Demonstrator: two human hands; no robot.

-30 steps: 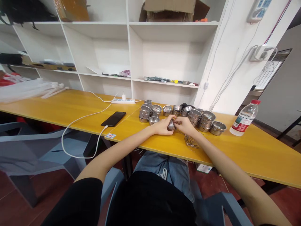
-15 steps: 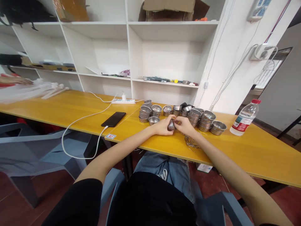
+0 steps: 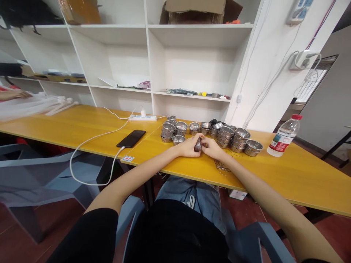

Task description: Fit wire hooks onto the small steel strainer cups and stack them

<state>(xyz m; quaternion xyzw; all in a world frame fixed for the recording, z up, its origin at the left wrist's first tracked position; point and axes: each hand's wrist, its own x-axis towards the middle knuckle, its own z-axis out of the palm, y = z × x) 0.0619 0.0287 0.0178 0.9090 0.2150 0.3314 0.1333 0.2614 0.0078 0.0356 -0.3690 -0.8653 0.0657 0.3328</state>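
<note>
My left hand (image 3: 190,147) and my right hand (image 3: 211,148) meet over the yellow table (image 3: 274,175), both closed round one small perforated metal cup (image 3: 197,145) held between them. Just behind the hands stand several stacks of the same metal cups (image 3: 219,132). A bundle of thin wire pieces (image 3: 222,166) lies on the table under my right wrist.
A black phone (image 3: 131,138) on a white cable (image 3: 90,140) lies left of the cups, with a power strip (image 3: 143,117) behind. A water bottle (image 3: 282,136) stands at the right. White shelves (image 3: 148,65) back the table. Another person's hand (image 3: 13,94) rests on plastic bags far left.
My hands have stayed together on the cup, with small finger movements. The view has shifted slightly.
</note>
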